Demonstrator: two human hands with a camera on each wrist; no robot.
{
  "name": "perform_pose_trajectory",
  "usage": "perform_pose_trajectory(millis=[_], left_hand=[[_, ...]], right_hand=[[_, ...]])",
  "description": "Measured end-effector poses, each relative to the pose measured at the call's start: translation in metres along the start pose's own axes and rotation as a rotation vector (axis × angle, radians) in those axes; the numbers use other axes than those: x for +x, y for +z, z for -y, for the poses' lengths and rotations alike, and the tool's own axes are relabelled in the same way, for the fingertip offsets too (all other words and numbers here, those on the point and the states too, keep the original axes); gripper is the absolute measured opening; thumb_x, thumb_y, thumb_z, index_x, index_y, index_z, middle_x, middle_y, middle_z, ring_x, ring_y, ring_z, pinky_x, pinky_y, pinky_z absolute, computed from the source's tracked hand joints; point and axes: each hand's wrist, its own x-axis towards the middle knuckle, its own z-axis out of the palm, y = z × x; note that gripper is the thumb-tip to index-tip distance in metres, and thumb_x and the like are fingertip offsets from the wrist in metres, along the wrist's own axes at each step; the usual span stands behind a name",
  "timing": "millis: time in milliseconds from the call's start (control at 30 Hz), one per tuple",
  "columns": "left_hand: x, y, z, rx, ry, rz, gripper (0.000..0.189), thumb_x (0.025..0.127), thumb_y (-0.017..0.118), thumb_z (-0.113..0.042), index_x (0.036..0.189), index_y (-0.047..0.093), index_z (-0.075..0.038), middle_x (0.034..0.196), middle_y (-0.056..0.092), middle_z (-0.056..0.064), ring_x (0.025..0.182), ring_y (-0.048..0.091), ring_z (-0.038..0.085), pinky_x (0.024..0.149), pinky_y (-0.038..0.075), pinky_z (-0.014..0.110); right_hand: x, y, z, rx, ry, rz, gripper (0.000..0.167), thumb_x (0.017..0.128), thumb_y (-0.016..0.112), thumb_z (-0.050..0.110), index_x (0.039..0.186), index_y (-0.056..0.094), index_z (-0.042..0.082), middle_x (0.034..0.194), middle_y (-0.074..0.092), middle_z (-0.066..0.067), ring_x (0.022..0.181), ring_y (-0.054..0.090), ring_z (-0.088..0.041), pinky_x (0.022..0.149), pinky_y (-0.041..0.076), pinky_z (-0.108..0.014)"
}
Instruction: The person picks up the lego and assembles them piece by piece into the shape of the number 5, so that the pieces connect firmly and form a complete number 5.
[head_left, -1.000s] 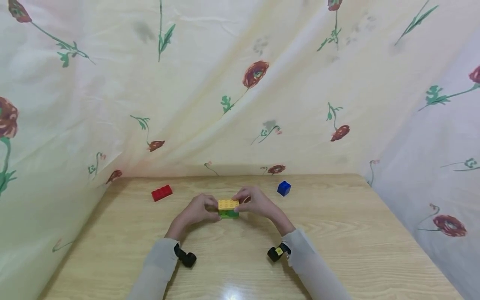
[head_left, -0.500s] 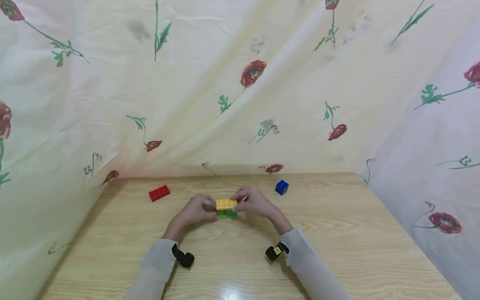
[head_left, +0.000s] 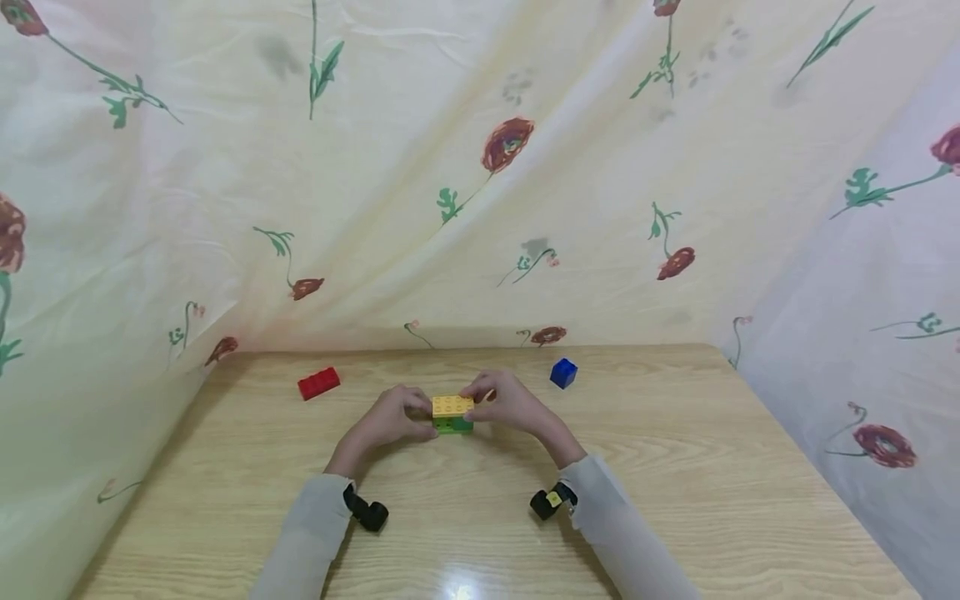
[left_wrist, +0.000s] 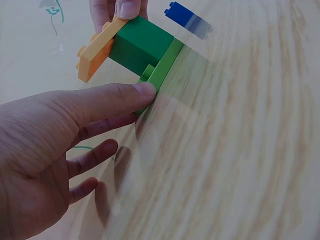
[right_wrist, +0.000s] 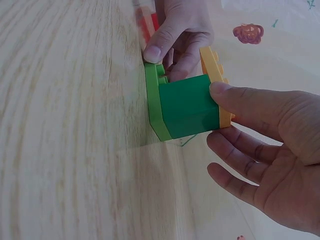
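A small stack of toy building bricks stands on the table in front of me. At its bottom lies a flat light green brick (right_wrist: pixel 154 102), with a taller dark green brick (right_wrist: pixel 189 106) on its right part. Across the top runs a flat yellow brick (head_left: pixel 447 405), which overhangs on the left and leaves a gap below. My left hand (head_left: pixel 392 415) pinches the left end of the light green brick between thumb and fingers. With thumb and fingertips, my right hand (head_left: pixel 512 404) grips the right end of the yellow brick, above the dark green one.
A red brick (head_left: pixel 318 383) lies at the back left of the wooden table (head_left: pixel 675 500), and a blue brick (head_left: pixel 564 373) sits at the back right. Flower-patterned cloth (head_left: pixel 390 167) hangs behind the table and along its sides.
The head view has shifted slightly. Both hands keep the same hold on the stack, and the bricks show no visible change.
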Motion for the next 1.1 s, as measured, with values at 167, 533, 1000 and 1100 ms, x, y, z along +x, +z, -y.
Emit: perform_pose_trajectory(millis=[167, 533, 1000, 1100], left_hand=[[-0.002, -0.001, 0.001, -0.010, 0.001, 0.002, 0.019, 0.079, 0.089, -0.021, 0.097, 0.082, -0.022, 0.112, 0.073, -0.002, 0.111, 0.057, 0.020, 0.104, 0.043, 0.051], [0.000, -0.001, 0.001, -0.038, 0.011, -0.017, 0.020, 0.078, 0.089, -0.019, 0.098, 0.083, -0.018, 0.111, 0.073, -0.001, 0.113, 0.057, 0.023, 0.105, 0.041, 0.053], [0.000, -0.002, 0.002, -0.035, 0.018, -0.006, 0.018, 0.079, 0.089, -0.021, 0.095, 0.082, -0.020, 0.112, 0.073, -0.001, 0.115, 0.058, 0.024, 0.106, 0.042, 0.053], [-0.001, -0.001, 0.002, -0.044, 0.019, -0.003, 0.018, 0.079, 0.089, -0.021, 0.095, 0.082, -0.020, 0.112, 0.073, 0.000, 0.116, 0.058, 0.025, 0.107, 0.042, 0.054]], right_hand=[[0.001, -0.001, 0.001, -0.022, 0.003, 0.019, 0.032, 0.086, 0.082, 0.015, 0.116, 0.076, 0.007, 0.105, 0.072, -0.003, 0.098, 0.064, -0.021, 0.087, 0.052, -0.034], [-0.003, -0.022, -0.005, -0.046, -0.024, 0.011, 0.050, 0.088, 0.081, 0.024, 0.133, 0.066, 0.005, 0.130, 0.068, -0.015, 0.113, 0.063, -0.033, 0.101, 0.049, -0.055], [-0.027, -0.081, -0.034, 0.072, 0.031, -0.165, 0.046, 0.090, 0.079, 0.017, 0.134, 0.065, 0.008, 0.131, 0.063, -0.018, 0.120, 0.057, -0.042, 0.105, 0.043, -0.063], [-0.034, -0.093, -0.045, 0.073, 0.042, -0.209, 0.043, 0.091, 0.076, 0.011, 0.133, 0.065, 0.004, 0.132, 0.062, -0.021, 0.120, 0.057, -0.043, 0.104, 0.044, -0.063]])
